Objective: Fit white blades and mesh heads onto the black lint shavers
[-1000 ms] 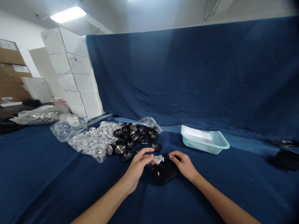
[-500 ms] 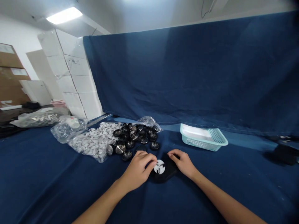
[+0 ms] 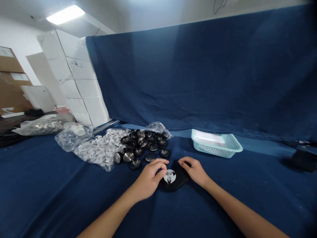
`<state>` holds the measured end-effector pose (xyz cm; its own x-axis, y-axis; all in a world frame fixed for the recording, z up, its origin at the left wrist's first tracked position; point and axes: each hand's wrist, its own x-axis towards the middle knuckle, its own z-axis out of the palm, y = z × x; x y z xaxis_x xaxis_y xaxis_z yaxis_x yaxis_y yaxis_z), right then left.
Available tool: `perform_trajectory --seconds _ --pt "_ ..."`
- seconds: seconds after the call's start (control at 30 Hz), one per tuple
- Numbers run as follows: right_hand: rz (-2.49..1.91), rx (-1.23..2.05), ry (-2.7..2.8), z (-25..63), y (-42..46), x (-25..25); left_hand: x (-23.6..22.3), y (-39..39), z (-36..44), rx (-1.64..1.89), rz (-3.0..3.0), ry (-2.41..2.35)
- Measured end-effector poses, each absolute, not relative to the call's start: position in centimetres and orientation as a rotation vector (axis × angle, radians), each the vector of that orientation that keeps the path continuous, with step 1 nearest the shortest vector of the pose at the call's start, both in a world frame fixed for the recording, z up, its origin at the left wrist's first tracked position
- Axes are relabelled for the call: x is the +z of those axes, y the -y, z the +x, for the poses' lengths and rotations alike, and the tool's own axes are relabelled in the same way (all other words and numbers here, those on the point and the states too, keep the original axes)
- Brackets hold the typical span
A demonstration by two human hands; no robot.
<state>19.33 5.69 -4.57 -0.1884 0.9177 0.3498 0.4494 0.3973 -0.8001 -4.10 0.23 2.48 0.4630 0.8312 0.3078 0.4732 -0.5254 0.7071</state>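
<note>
Head-mounted view of a two-handed bench operation on a desk (image 3: 49, 193) covered in dark blue cloth. Centre, near the front of the work area: a white disc with dark markings (image 3: 169, 177) lies on top of a black rounded block (image 3: 177, 181). The left hand (image 3: 150, 178) is partly closed, its fingers (image 3: 160, 167) curved and reaching the near-left rim of the disc; the right hand (image 3: 195, 171) is half open, its fingers (image 3: 185, 162) curled over the far right end of the block. Neither hand is clenched, but whether either one is gripping or only touching cannot be determined. Upper left of the hands, toward the far edge of the desk: a large heap of dark, shiny round metal discs (image 3: 141, 145) remains, with one disc (image 3: 150, 157) lying slightly apart, nearest the left hand. Immediately left of the heap, many small white paper-like pieces (image 3: 101, 148) spill across clear plastic wrapping. Far right of the heap, by the same edge: a pale teal plastic basket (image 3: 215, 143) holds a flat white layer, and no dark discs can be made out in it. Further left, a clear plastic bag (image 3: 73, 136) rests at the desk's far corner.
</note>
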Motion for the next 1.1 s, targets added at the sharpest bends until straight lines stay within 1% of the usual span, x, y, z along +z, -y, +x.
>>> perform_trajectory --seconds 0.53,1.1 --pt "-1.192 0.681 1.813 19.36 -5.69 -4.50 2.50 0.16 -3.90 0.870 2.292 -1.128" --pt "-1.180 0.699 1.821 19.35 -5.81 -4.65 2.56 0.08 -3.83 0.884 2.265 -1.148"
